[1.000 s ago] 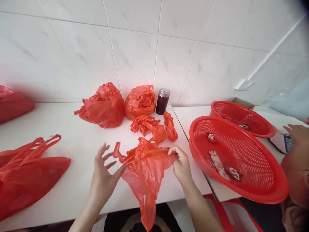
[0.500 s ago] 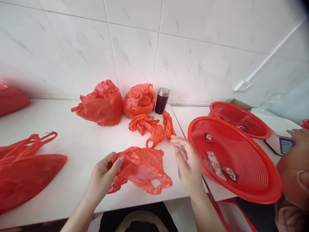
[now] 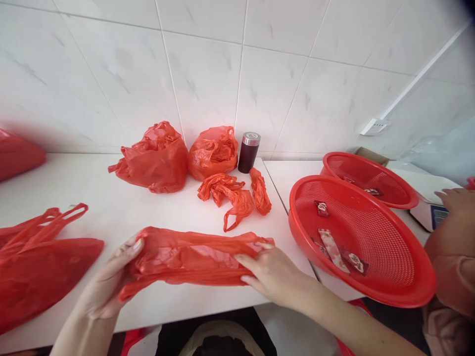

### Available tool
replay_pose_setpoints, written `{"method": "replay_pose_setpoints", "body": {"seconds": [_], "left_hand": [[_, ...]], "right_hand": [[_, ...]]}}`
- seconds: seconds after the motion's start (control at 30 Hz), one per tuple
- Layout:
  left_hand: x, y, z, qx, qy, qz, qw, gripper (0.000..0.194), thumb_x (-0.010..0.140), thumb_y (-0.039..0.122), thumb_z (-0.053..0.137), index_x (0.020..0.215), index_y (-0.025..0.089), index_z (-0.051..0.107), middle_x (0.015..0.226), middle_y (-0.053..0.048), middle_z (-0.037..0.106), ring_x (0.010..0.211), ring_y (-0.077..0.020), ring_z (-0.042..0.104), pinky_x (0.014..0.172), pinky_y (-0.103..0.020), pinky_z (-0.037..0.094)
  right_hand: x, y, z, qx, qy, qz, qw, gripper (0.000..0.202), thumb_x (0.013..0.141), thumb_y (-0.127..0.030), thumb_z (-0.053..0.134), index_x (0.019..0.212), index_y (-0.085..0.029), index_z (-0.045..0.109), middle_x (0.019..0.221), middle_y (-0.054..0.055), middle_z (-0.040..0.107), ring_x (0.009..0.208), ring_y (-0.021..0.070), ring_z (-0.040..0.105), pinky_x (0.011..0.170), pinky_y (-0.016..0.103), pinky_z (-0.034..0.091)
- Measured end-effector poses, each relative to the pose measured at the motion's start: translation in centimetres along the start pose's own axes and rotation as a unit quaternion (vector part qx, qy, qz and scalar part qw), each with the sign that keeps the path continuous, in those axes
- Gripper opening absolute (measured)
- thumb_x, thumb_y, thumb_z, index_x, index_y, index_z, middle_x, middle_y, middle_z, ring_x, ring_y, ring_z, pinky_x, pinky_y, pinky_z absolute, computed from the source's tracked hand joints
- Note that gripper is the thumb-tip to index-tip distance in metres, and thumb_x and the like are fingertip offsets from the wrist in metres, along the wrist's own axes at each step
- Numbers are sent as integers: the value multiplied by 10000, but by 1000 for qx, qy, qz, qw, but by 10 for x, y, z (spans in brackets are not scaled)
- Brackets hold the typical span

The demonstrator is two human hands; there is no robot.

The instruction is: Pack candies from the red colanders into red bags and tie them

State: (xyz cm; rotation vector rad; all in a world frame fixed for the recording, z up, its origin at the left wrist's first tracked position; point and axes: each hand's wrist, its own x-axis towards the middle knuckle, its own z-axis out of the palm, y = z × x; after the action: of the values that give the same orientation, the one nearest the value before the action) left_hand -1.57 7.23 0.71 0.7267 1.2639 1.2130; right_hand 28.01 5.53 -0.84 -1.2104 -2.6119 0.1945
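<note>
A thin red plastic bag (image 3: 193, 259) is stretched sideways above the white table between my hands. Its left end is gripped by my left hand (image 3: 115, 277), thumb on top. At the other end my right hand (image 3: 270, 274) holds the bag, with fingers partly inside its folds. Just beyond lie a crumpled red bag (image 3: 226, 193) and a twisted red bag (image 3: 260, 193). Two fuller red bags, one at the left (image 3: 158, 160) and one beside it (image 3: 213, 153), stand against the wall.
A dark tumbler (image 3: 248, 153) stands by the wall. Two red baskets, near (image 3: 386, 237) and far (image 3: 371, 175), hold wrapped pieces. Another person's hand (image 3: 458, 202) rests by a scale (image 3: 425, 212). A large red bag (image 3: 44, 277) lies at left.
My left hand has moved left with the bag. My right hand, free before, has taken hold of the other end, and the bag is now pulled out long.
</note>
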Motion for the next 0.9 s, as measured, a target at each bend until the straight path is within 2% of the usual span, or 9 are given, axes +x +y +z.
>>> {"method": "replay_pose_setpoints", "body": {"seconds": [0.13, 0.23, 0.3, 0.43, 0.5, 0.57, 0.7, 0.8, 0.9], "left_hand": [[12, -9, 0, -49, -60, -50, 996, 399, 564, 289, 877, 930, 282, 719, 832, -12, 738, 656, -181, 699, 594, -252, 617], [10, -17, 17, 33, -96, -3, 995, 631, 642, 302, 845, 1232, 323, 624, 1103, -46, 721, 916, -243, 714, 752, -301, 625], [10, -22, 23, 95, -119, 15, 988, 736, 704, 340, 803, 1376, 355, 504, 1260, -49, 660, 1090, -269, 662, 865, -337, 598], [18, -35, 19, 188, -154, 36, 969, 801, 755, 375, 757, 1462, 400, 381, 1453, -28, 518, 1303, -295, 511, 1025, -419, 495], [22, -39, 17, 222, -151, 46, 962, 831, 750, 382, 760, 1476, 407, 355, 1495, -26, 470, 1341, -313, 466, 1053, -460, 458], [23, -40, 19, 231, -160, 46, 959, 852, 754, 392, 755, 1489, 409, 326, 1511, -27, 450, 1346, -326, 457, 1041, -474, 467], [14, -34, 24, 236, -179, 41, 954, 841, 784, 428, 715, 1508, 387, 287, 1531, -8, 423, 1372, -317, 420, 1048, -430, 471], [8, -34, 16, 276, -177, 46, 944, 854, 780, 469, 703, 1513, 353, 281, 1534, 1, 421, 1383, -316, 402, 1067, -398, 453], [9, -41, 1, 289, -154, 57, 943, 811, 787, 504, 673, 1498, 346, 316, 1525, 1, 436, 1381, -321, 404, 1108, -428, 401]], "right_hand": [[-22, 9, -54, 92, -25, 59, 994, 518, 850, -337, 663, 1355, -335, 548, 997, 43, 741, 864, 235, 695, 795, 362, 541], [-57, 35, -81, 143, 59, 141, 978, 406, 905, -369, 585, 1309, -395, 566, 1138, 7, 706, 963, 201, 687, 840, 336, 537], [-89, 58, -86, 88, 91, 227, 966, 465, 827, -415, 666, 1284, -374, 592, 1157, 47, 696, 901, 236, 696, 742, 352, 548], [-125, 83, -64, -55, 17, 330, 942, 362, 724, -413, 728, 1064, -288, 714, 971, 113, 730, 573, 235, 659, 533, 350, 483], [-112, 84, -51, -99, 25, 351, 931, 292, 784, -421, 670, 1022, -260, 719, 923, 123, 730, 551, 231, 653, 539, 352, 476], [-81, 87, -45, -67, 49, 344, 935, 359, 840, -477, 614, 1109, -251, 689, 966, 126, 730, 718, 269, 698, 627, 377, 510], [-17, 116, -64, 193, 51, 314, 928, 517, 937, -526, 453, 1396, -290, 483, 1277, 89, 636, 1094, 249, 643, 845, 374, 530], [-3, 143, -80, 176, -60, 348, 919, 797, 824, -568, 617, 1512, -311, 305, 1503, 119, 404, 1199, 308, 571, 930, 430, 502], [-10, 154, -73, 79, -213, 364, 903, 1119, 639, -442, 811, 1535, -422, 141, 1617, 118, 78, 1187, 398, 560, 908, 517, 498]]}}
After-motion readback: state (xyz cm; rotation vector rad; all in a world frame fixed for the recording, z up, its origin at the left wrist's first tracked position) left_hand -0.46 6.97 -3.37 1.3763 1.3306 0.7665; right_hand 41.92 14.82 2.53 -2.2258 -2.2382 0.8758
